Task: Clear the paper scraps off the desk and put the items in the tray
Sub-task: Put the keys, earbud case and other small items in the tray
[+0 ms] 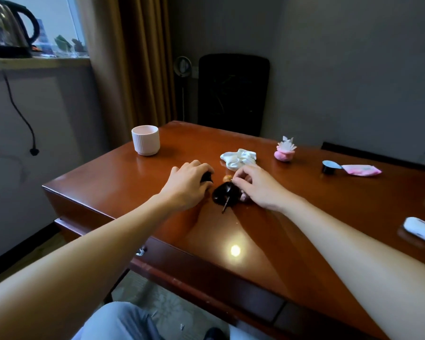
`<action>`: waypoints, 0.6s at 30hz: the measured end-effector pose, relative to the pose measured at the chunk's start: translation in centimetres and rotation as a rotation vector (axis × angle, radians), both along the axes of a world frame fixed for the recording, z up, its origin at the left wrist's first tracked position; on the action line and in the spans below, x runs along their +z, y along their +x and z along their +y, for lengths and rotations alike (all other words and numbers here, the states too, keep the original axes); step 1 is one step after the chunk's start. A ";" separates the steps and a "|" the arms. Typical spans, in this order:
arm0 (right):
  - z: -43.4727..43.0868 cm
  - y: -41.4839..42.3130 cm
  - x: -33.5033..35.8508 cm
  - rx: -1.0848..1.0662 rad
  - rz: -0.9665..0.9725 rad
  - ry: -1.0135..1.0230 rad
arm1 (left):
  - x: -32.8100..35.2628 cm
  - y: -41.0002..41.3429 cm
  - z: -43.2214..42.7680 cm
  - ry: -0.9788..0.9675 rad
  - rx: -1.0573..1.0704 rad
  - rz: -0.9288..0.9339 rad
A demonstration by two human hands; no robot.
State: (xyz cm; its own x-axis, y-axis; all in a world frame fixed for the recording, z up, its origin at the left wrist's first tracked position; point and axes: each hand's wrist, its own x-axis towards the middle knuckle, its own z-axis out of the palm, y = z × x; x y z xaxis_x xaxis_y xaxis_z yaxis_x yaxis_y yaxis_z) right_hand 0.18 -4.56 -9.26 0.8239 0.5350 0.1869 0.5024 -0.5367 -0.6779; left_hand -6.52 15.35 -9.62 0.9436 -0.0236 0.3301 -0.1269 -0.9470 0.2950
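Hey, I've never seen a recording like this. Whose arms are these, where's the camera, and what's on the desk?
No machine here: a person wears a camera on the head, looking down at their own bare arms; it is the only view. The left hand curls over a small black object. The right hand bunches its fingers at the edge of a dark dish with a stick on it; what they pinch is too small to tell. The brown desk also holds a white cup, crumpled white paper, a pink ball with a white tuft, a black pod, a pink packet and a white case.
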 end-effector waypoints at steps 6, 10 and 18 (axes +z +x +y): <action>-4.9 0.9 1.7 -0.147 -0.057 0.019 | 1.7 1.6 -4.4 0.004 -0.061 -0.025; -7.7 1.3 2.9 -0.174 -0.040 0.024 | 2.8 2.3 -7.6 0.001 -0.111 -0.034; -13.3 2.2 5.4 -0.282 -0.036 0.053 | 5.4 4.3 -13.5 -0.063 -0.224 -0.033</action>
